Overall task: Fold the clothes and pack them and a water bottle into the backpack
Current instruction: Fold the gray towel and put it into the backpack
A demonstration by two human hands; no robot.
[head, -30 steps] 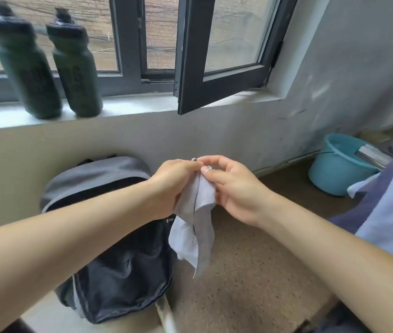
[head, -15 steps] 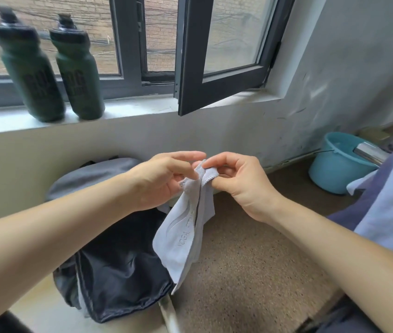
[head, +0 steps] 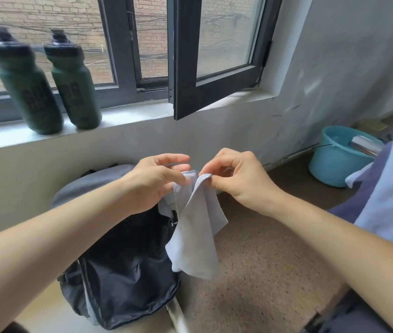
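A small light grey sock-like garment (head: 195, 239) hangs in the air above the floor. My left hand (head: 157, 181) and my right hand (head: 236, 176) each pinch one side of its ribbed top edge, a little apart. Below and to the left, a black and grey backpack (head: 123, 267) leans against the wall under the windowsill. Two dark green water bottles (head: 25, 85) (head: 73, 82) stand upright on the sill at the left. Light blue and dark blue clothes (head: 392, 195) lie at the right edge.
An open dark window sash (head: 214, 87) juts into the room above my hands. A turquoise bucket (head: 337, 159) with a metal object in it sits on the brown speckled floor (head: 262, 272) at the right, by the white wall.
My hands have moved slightly apart along the garment's top edge, spreading it. The garment swung and turned; its printed side no longer shows. The view has tilted down a little.
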